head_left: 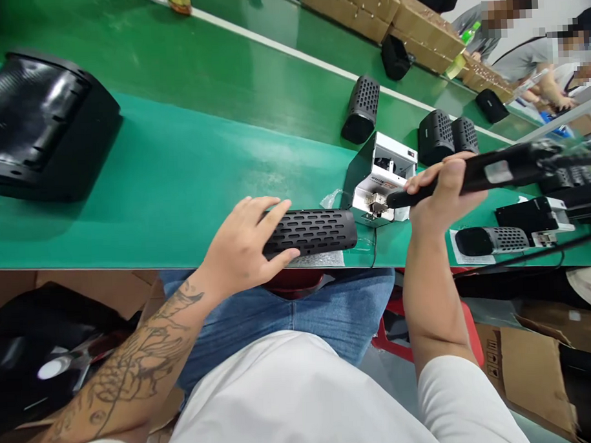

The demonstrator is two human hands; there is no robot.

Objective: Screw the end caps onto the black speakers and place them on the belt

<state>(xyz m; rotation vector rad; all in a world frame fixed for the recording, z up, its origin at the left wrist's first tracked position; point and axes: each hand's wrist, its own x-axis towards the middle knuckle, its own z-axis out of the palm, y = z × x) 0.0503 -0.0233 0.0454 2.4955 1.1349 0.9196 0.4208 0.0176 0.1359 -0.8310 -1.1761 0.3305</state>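
My left hand point(245, 246) grips the left end of a black perforated speaker shell point(315, 232) that lies flat at the near edge of the green bench. My right hand point(442, 194) is wrapped round a black electric screwdriver point(497, 170). Its tip points left into the opening of a small white screw feeder box point(383, 173) just behind the shell. A clear plastic sheet point(321, 259) lies under the shell.
A large black housing point(40, 127) sits at the far left. Several black speaker shells point(362, 109) stand on the green conveyor point(198, 76), and another shell point(492, 240) lies to the right. Cardboard boxes point(414, 23) line the far side, with other people behind them.
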